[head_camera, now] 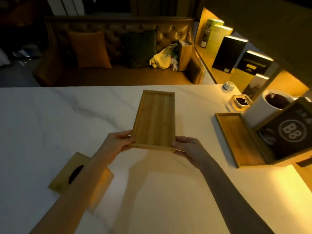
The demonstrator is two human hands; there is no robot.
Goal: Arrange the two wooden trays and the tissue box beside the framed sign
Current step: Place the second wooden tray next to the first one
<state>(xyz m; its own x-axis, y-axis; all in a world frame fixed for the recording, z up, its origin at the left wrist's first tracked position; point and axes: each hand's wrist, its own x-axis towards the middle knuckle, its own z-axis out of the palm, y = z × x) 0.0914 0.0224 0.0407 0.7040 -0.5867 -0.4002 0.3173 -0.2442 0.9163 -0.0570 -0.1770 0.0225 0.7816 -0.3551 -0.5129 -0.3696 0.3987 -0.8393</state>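
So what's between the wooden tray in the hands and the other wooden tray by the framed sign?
Nothing: the head view shows bare white marble tabletop between held tray and second tray.

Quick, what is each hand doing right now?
Left hand: closed on the near left corner of the wooden tray.
Right hand: closed on its near right corner.
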